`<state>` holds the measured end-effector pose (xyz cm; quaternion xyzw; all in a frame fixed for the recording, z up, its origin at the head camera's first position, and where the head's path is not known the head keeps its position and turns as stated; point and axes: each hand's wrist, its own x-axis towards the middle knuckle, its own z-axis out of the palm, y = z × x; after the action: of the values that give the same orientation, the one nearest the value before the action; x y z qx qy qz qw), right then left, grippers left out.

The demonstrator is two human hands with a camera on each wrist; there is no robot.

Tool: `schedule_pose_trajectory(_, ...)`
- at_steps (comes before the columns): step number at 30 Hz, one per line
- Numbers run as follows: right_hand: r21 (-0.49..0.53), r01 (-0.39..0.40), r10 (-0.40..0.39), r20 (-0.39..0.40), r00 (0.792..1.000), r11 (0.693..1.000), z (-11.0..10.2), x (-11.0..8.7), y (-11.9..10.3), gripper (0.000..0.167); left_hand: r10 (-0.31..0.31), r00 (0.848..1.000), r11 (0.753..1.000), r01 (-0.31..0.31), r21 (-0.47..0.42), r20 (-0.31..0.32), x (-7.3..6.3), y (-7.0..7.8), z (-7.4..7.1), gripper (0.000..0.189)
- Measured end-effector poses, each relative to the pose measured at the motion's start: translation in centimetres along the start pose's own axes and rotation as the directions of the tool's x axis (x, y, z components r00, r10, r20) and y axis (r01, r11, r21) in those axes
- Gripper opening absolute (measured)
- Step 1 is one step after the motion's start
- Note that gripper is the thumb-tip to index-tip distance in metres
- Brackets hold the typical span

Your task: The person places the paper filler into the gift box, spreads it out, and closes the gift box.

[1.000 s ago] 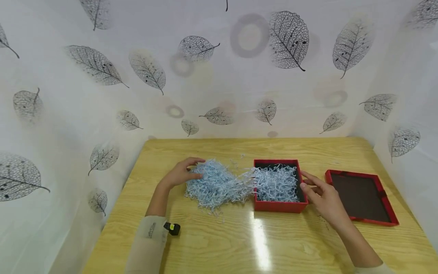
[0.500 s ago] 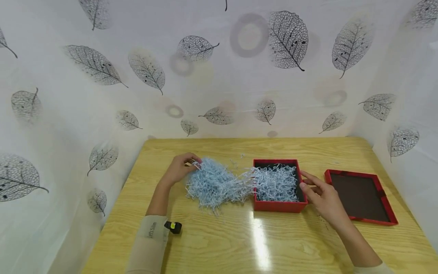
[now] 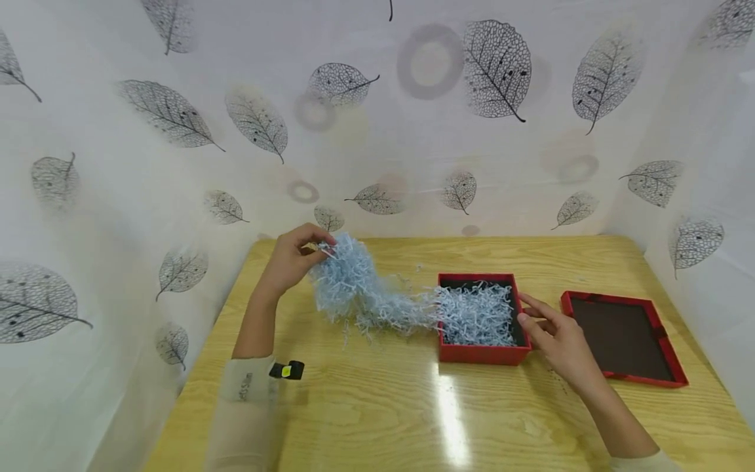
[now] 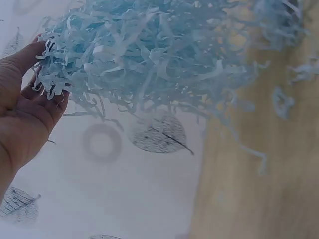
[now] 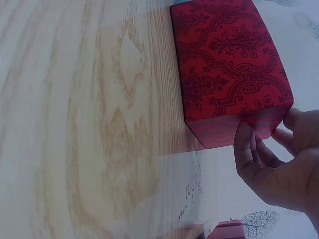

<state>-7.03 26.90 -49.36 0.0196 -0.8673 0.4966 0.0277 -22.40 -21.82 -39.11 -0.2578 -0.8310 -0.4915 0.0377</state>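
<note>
Crinkled pale-blue shredded paper [image 3: 348, 272] hangs in a loose clump, its upper left end pinched by my left hand [image 3: 295, 255]. In the left wrist view, the fingers and thumb of that hand close on strands of the clump [image 4: 144, 55]. A trail of strands runs right, down to more shredded paper inside the open red box [image 3: 485, 355]. My right hand [image 3: 560, 344] rests its fingertips against the box's right outer wall. The right wrist view shows the box's dark-patterned red side [image 5: 229, 59], with the fingers touching the adjoining wall.
The red lid [image 3: 625, 337] lies with its dark inside up, right of the box and beyond my right hand. Small paper scraps lie on the wooden table [image 3: 377, 413]. A leaf-printed white sheet [image 3: 377, 144] surrounds the table's back and sides.
My left hand has taken hold of the shredded paper and raised its left part off the table, up and slightly left. My right hand and the box stay where they were.
</note>
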Motion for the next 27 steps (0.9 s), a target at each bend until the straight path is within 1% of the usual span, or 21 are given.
schedule_pose_trajectory(2, -0.002, 0.005, -0.005, -0.001, 1.0, 1.0, 0.0, 0.0, 0.0, 0.053, 0.039, 0.999, 0.999, -0.039, 0.017, -0.013, 0.5, 1.0, -0.3, 0.019)
schedule_pose_trajectory(5, -0.01, 0.005, -0.005, -0.006, 1.0, 1.0, -0.1, 0.1, 0.0, 0.053, 0.084, 0.996, 0.996, -0.083, 0.037, -0.023, 1.2, 2.2, -0.6, 0.018)
schedule_pose_trajectory(7, -0.014, 0.002, -0.003, -0.008, 1.0, 1.0, -0.1, 0.1, 0.0, 0.053, 0.103, 0.994, 0.993, -0.101, 0.062, -0.028, 1.4, 2.7, -0.8, 0.018)
schedule_pose_trajectory(10, -0.016, -0.003, 0.003, -0.008, 1.0, 1.0, 0.0, 0.1, 0.1, 0.054, 0.112, 0.993, 0.991, -0.109, 0.084, -0.037, 1.6, 3.3, -0.9, 0.018)
schedule_pose_trajectory(17, -0.01, -0.007, 0.007, 0.001, 1.0, 1.0, 0.1, 0.0, 0.1, 0.054, 0.128, 0.99, 0.99, -0.124, 0.068, -0.058, 2.0, 4.0, -1.1, 0.016)
schedule_pose_trajectory(20, -0.013, -0.002, 0.002, 0.004, 1.0, 1.0, 0.1, 0.1, -0.1, 0.054, 0.149, 0.986, 0.987, -0.143, 0.072, -0.075, 2.2, 4.6, -1.3, 0.016)
schedule_pose_trajectory(23, -0.015, -0.003, 0.003, 0.01, 1.0, 1.0, 0.2, 0.1, -0.2, 0.055, 0.181, 0.979, 0.983, -0.177, 0.049, -0.093, 2.7, 5.4, -1.3, 0.016)
schedule_pose_trajectory(27, -0.025, -0.015, 0.015, 0.008, 1.0, 1.0, 0.3, 0.0, -0.2, 0.055, 0.252, 0.963, 0.967, -0.253, 0.007, -0.089, 3.9, 6.8, -0.8, 0.016)
